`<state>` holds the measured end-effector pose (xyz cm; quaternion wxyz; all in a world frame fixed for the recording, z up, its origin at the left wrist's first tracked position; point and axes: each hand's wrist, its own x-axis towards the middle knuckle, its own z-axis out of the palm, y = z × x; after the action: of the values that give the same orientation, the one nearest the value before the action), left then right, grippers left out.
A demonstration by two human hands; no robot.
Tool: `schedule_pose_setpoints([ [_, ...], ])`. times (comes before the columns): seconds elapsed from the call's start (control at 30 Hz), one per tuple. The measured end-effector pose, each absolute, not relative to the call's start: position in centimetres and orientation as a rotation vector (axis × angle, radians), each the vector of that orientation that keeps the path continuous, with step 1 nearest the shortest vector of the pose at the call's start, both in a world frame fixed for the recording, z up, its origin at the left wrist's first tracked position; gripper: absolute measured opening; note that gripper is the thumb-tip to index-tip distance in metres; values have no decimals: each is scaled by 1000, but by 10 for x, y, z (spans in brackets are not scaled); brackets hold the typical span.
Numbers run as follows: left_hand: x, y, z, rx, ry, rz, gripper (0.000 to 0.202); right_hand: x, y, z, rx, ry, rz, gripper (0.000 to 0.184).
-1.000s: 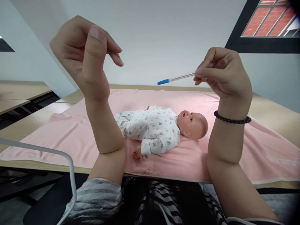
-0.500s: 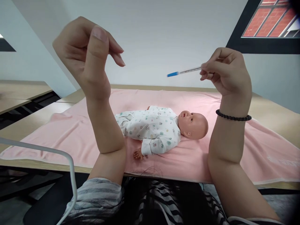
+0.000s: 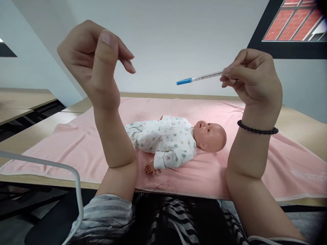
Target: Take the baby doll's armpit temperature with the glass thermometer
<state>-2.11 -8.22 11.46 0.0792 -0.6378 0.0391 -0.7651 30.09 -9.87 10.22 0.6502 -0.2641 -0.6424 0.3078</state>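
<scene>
A slim glass thermometer (image 3: 206,76) with a blue tip is pinched between the thumb and fingers of my right hand (image 3: 251,76). It is held almost level in the air, blue end pointing left. My left hand (image 3: 93,63) is raised on the other side with its fingers loosely bent and the thumb apart from the fingertips; nothing shows in it. Between my forearms a baby doll (image 3: 168,139) in a white patterned suit lies on its back, head to the right. My left forearm hides its legs. Under the doll is a pink blanket (image 3: 76,143).
The blanket covers most of a wooden table (image 3: 293,119). A white curved bar (image 3: 79,190) rises at the lower left, close to my left sleeve. Behind the table stands a pale wall (image 3: 163,41), with a dark-framed window (image 3: 291,23) at the upper right.
My right hand has shifted slightly right and toward me, and more of the thermometer shows. Its blue tip now reaches a little further left. My left hand and the doll have hardly moved.
</scene>
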Motion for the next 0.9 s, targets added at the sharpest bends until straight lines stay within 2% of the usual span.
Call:
schedule_pose_setpoints([
  [0.13, -20, -82, 114, -1895, 103, -2313, 42, 302, -103, 102, -559, -1420, 838, 25],
  [0.27, -19, -82, 115, -1886, 132, -2328, 52, 303, -104, 102, -669, -1489, 592, 25],
  [0.4, -19, -81, 116, -1886, 173, -2330, 52, 302, -102, 103, -573, -1436, 779, 25],
  [0.53, -20, -81, 116, -1877, 129, -2315, 55, 295, -97, 99, -604, -1552, 623, 24],
  [0.67, -22, -82, 114, -1878, 72, -2297, 54, 291, -96, 97, -502, -1528, 797, 21],
  [0.8, -23, -83, 114, -1904, 68, -2285, 56, 296, -98, 100, -560, -1574, 692, 29],
  [0.9, -22, -82, 115, -1896, 90, -2302, 54, 302, -100, 102, -490, -1519, 787, 28],
])
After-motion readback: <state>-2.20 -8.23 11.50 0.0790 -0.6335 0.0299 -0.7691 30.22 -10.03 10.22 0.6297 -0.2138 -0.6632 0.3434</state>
